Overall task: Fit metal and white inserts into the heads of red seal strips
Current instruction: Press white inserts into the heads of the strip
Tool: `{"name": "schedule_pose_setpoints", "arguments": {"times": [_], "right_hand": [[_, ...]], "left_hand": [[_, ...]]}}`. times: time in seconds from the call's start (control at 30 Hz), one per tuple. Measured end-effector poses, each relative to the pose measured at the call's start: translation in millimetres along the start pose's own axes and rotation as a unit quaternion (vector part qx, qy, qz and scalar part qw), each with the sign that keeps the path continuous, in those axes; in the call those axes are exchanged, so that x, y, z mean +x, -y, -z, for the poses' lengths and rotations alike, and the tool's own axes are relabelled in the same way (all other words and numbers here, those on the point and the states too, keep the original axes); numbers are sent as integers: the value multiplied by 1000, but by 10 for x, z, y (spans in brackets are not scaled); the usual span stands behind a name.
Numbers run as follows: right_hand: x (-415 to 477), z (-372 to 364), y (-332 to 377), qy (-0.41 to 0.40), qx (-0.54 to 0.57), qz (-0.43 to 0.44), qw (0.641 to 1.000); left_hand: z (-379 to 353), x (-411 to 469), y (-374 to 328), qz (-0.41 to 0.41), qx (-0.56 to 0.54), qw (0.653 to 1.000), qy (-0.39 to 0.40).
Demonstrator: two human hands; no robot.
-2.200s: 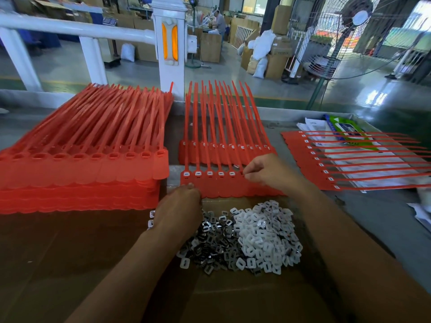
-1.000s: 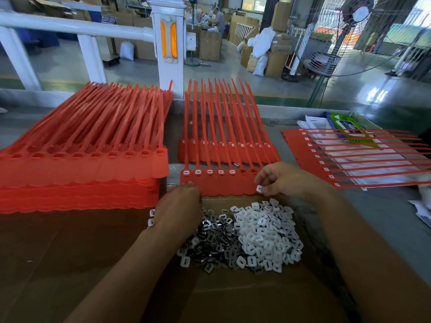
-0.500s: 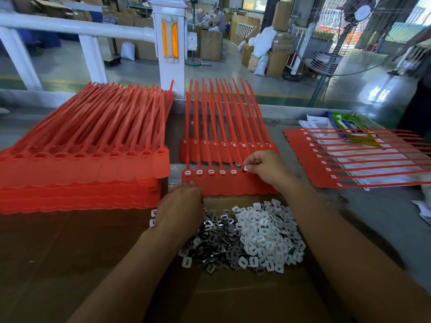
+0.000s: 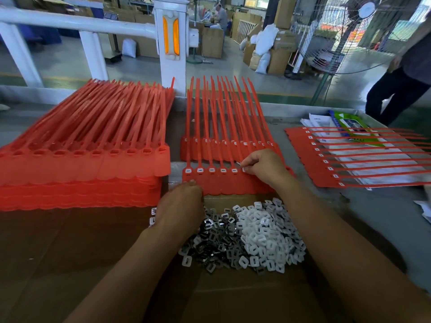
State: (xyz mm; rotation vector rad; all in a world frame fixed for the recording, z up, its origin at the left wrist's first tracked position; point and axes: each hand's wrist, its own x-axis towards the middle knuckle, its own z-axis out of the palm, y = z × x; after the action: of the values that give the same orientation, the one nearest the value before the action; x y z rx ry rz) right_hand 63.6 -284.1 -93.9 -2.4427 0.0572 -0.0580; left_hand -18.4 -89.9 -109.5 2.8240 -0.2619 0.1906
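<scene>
A red seal strip sheet [image 4: 224, 183] lies in front of me, its row of heads facing me; several heads on the left carry white inserts. My right hand [image 4: 263, 166] pinches a white insert [image 4: 245, 169] at a head in the middle of the row. My left hand [image 4: 182, 206] rests with curled fingers on the sheet's near left corner, and what lies under it is hidden. A loose pile of metal inserts [image 4: 214, 238] and white inserts [image 4: 268, 231] lies on the cardboard below the sheet.
A tall stack of red strip sheets [image 4: 81, 164] fills the left. More sheets [image 4: 221, 145] lie behind the working one. A fitted sheet [image 4: 326, 164] lies on papers at the right. A person [image 4: 405, 73] stands at the far right by a fan [image 4: 349, 33].
My right hand went to the pile, picked up a white insert and came back to the row of heads, one head further right. My left hand stayed put.
</scene>
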Motion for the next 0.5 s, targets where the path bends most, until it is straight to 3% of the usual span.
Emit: {"name": "schedule_pose_setpoints", "arguments": {"times": [0.5], "right_hand": [[162,111,157,68,-3,-104,992]], "left_hand": [[-20,4,12,-2,2,1000,-7]]}}
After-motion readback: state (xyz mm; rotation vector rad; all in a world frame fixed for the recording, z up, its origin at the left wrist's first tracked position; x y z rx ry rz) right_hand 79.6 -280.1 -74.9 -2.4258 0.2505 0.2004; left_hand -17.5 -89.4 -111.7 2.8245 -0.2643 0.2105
